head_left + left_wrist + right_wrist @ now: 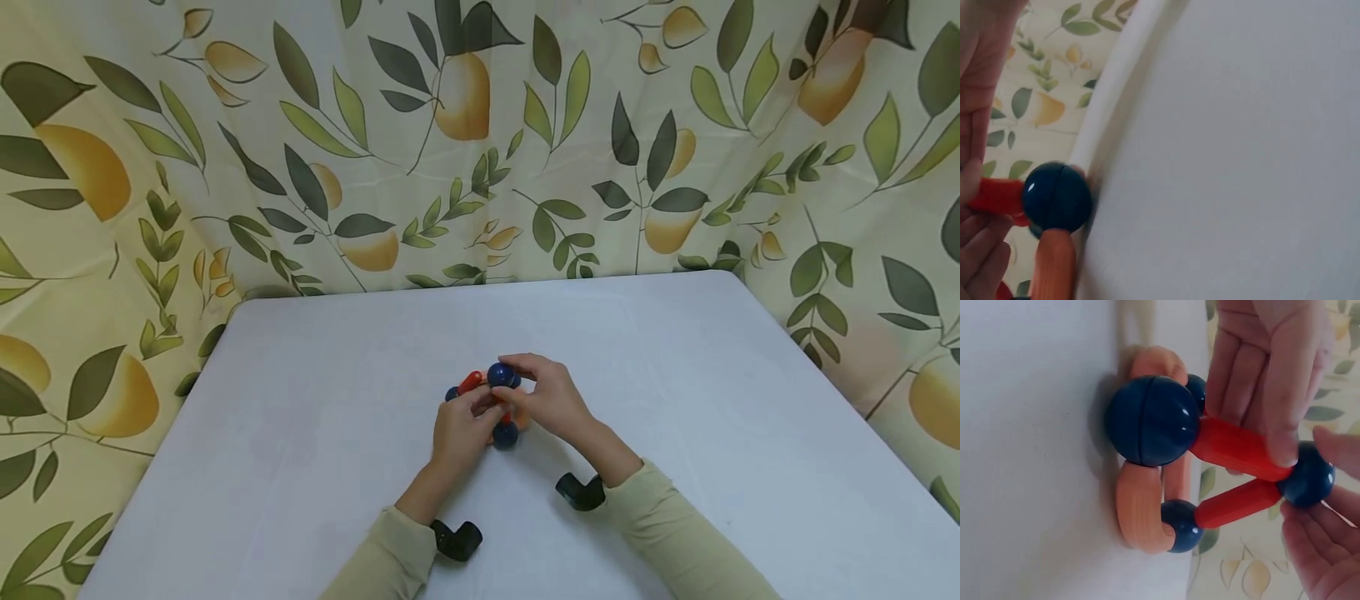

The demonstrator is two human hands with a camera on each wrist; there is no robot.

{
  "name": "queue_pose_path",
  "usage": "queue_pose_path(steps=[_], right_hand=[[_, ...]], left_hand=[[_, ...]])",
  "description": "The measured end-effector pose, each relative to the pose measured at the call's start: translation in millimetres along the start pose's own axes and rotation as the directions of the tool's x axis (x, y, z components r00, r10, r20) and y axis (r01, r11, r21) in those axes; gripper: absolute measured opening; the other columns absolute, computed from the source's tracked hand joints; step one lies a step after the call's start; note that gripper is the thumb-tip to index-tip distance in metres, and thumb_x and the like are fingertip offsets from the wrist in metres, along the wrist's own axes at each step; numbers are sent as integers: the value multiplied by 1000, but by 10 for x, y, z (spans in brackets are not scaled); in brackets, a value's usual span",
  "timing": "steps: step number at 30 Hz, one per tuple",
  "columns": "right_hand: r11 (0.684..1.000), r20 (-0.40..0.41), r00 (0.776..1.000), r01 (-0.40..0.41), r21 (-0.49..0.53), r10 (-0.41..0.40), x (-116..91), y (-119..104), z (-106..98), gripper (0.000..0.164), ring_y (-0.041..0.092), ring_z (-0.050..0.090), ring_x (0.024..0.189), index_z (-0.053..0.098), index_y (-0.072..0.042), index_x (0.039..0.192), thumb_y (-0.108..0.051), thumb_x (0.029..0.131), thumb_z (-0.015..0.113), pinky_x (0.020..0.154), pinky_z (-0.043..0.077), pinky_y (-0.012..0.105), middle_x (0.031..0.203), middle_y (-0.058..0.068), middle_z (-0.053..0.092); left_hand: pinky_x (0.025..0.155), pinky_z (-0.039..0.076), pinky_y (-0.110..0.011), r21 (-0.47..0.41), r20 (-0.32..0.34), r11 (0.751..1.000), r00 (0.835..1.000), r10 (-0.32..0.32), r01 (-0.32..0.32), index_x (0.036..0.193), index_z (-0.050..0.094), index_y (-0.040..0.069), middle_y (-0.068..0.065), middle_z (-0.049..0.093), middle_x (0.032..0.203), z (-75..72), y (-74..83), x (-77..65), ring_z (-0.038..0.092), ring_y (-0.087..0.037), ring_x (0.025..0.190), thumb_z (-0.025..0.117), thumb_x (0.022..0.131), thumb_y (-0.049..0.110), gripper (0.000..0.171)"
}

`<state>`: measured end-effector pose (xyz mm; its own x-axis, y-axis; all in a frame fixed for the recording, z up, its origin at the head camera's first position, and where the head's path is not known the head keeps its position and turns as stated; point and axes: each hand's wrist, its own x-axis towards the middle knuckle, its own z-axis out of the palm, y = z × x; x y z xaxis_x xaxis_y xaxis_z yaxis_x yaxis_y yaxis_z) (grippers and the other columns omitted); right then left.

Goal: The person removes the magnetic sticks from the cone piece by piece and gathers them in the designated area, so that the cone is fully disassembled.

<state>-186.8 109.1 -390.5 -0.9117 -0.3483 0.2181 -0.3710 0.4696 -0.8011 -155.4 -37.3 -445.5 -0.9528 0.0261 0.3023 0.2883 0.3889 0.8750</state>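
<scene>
A magnetic-style building frame of blue balls, red straight rods and orange curved rods stands on the white table. My right hand (pixel 558 400) pinches the top blue ball (pixel 501 374) between thumb and fingers. From the other side, my left hand (pixel 459 433) pinches a red rod (pixel 1238 447), seen in the right wrist view joining the top ball to a large blue ball (pixel 1152 420). A second red rod (pixel 1238 503) slopes from the top ball to a lower blue ball (pixel 1181 526). An orange curved rod (pixel 1141 506) links the two lower balls near the tabletop.
The white-covered table (pixel 337 358) extends around both hands. Black wrist cameras sit by the left sleeve (pixel 397 550) and the right sleeve (pixel 667 517). Behind the table hangs a curtain (pixel 495 208) printed with fruit and leaves.
</scene>
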Motion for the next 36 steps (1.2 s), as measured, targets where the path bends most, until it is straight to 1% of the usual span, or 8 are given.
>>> queue_pose_path(steps=[4,6,13,17,22,27,33,36], right_hand=[[998,-16,999,44,-33,-45,-2,17,32,41,29,59,102,61,1,115,-9,77,74,81,48,43,111,14,62],[998,-15,999,46,-38,-47,-8,25,30,41,29,60,100,61,2,115,-9,78,74,80,49,43,111,15,62],[1000,-48,999,15,-26,-16,17,34,-2,43,30,61,98,60,2,116,-10,77,74,79,49,43,108,16,63],[1000,-34,999,6,-27,-7,36,37,-13,44,30,61,99,60,2,117,-11,78,74,79,49,42,110,17,62],[1000,-74,997,-19,-1,19,111,58,-40,42,30,62,97,61,2,116,-14,79,74,78,50,39,110,16,62],[998,-78,995,-61,21,62,179,70,-75,43,29,61,98,61,2,116,-16,80,73,78,50,36,112,16,61],[996,-110,990,-80,44,85,236,108,-95,42,30,60,99,61,2,116,-15,80,73,81,49,40,109,16,61],[995,-127,989,-72,69,80,258,125,-96,41,31,60,98,61,4,115,-13,79,73,83,48,43,107,17,61]], left_hand=[[57,51,-21,-104,-39,995,999,-19,15,107,68,5,-3,69,93,79,-19,-17,65,-7,78,69,83,21,29],[53,51,-22,-133,-45,991,998,-39,33,107,68,4,-4,69,94,98,-9,-43,65,-7,78,69,83,19,29],[70,50,-22,-173,-67,985,998,4,-16,109,65,-2,-10,67,101,137,36,-64,65,-11,87,70,81,11,32],[70,50,-21,-165,-87,986,996,11,-25,108,66,-3,-10,67,99,149,58,-61,65,-12,86,70,80,10,31],[71,50,-22,-153,-110,986,993,49,-66,108,66,-3,-9,68,97,191,71,-60,66,-12,84,71,80,11,32],[71,50,-22,-172,-125,982,991,54,-75,107,65,-4,-9,68,96,249,69,-58,65,-12,85,70,80,9,30],[70,50,-20,-143,-153,985,986,72,-94,106,67,-2,-8,68,97,339,68,5,65,-11,86,70,80,7,28],[70,50,-21,-125,-165,989,984,62,-84,106,67,-2,-9,68,97,374,85,35,65,-12,85,71,80,6,27]])
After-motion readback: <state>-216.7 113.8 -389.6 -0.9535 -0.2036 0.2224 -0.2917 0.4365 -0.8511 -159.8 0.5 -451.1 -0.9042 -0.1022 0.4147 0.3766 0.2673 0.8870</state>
